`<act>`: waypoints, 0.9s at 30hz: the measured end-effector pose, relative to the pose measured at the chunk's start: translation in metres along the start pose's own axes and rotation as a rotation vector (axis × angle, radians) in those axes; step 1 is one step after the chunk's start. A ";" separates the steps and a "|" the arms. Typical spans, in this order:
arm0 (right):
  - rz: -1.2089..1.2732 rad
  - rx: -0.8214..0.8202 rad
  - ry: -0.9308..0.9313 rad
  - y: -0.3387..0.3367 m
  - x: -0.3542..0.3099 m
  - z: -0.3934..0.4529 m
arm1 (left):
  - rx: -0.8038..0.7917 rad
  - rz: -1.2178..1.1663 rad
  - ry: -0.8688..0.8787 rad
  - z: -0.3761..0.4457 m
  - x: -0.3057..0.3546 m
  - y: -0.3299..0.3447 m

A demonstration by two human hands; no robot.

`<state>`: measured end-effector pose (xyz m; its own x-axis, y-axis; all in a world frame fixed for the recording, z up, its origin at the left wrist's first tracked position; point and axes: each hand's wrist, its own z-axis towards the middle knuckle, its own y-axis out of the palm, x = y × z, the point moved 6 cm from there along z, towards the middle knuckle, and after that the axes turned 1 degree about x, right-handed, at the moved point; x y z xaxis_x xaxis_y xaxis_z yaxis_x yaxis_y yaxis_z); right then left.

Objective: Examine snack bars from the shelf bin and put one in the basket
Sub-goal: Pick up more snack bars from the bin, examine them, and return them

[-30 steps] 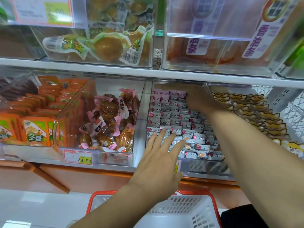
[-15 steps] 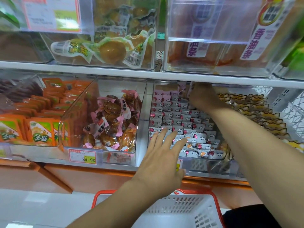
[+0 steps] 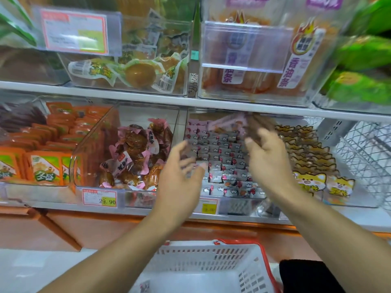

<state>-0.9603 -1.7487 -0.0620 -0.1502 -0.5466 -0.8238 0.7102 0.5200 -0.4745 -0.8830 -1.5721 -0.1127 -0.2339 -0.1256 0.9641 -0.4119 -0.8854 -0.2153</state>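
A clear shelf bin (image 3: pixel 237 207) on the lower shelf holds several rows of small pink and silver snack bars (image 3: pixel 222 161). My right hand (image 3: pixel 268 161) is raised in front of the bin's back half. Its blurred fingertips pinch a pink snack bar (image 3: pixel 228 123), which is smeared by motion. My left hand (image 3: pixel 179 180) hovers at the bin's left front with fingers loosely spread, holding nothing. The white basket with a red rim (image 3: pixel 239 242) sits below both arms. A small packet (image 3: pixel 145 286) lies on its floor.
Left of the bin stand a bin of pink-wrapped brown snacks (image 3: pixel 135 157) and a bin of orange packets (image 3: pixel 42 149). To the right lie cat-print packets (image 3: pixel 309 163) and a wire rack (image 3: pixel 366 157). The upper shelf edge (image 3: pixel 190 102) hangs just above my right fingertips.
My right hand has pulled back from the rear of the bin and now pinches a pink bar. My left hand lifted off the front rows and its fingers curled slightly.
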 end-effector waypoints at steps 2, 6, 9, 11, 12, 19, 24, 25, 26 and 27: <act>0.377 -0.073 0.070 0.000 -0.009 -0.022 | 0.014 -0.066 -0.056 -0.001 -0.002 -0.013; 0.837 -0.322 0.299 0.014 -0.005 -0.047 | -0.013 -0.312 -0.132 -0.008 -0.006 -0.027; 0.821 -0.382 0.329 0.018 0.005 -0.053 | 0.012 -0.398 -0.187 -0.012 -0.013 -0.037; 0.802 -0.341 0.349 0.017 0.013 -0.053 | -0.011 -0.402 -0.219 -0.015 -0.019 -0.039; 0.804 -0.315 0.370 0.019 0.018 -0.053 | -0.027 -0.411 -0.237 -0.017 -0.022 -0.039; 0.837 -0.427 0.402 0.033 0.015 -0.048 | -0.119 -0.409 -0.269 -0.018 -0.027 -0.041; 0.839 -0.438 0.410 0.034 0.019 -0.044 | -0.046 -0.364 -0.151 -0.013 -0.018 -0.054; 0.832 -0.443 0.409 0.035 0.020 -0.043 | -0.059 -0.331 -0.134 -0.013 -0.016 -0.054; 0.826 -0.449 0.404 0.036 0.020 -0.043 | -0.073 -0.316 -0.123 -0.013 -0.015 -0.053; 0.819 -0.452 0.401 0.036 0.021 -0.043 | -0.084 -0.322 -0.118 -0.013 -0.015 -0.052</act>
<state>-0.9668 -1.7131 -0.1093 -0.0126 0.3061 -0.9519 0.3842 0.8804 0.2780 -0.8697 -1.5180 -0.1179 0.0206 0.0989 0.9949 -0.5202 -0.8487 0.0951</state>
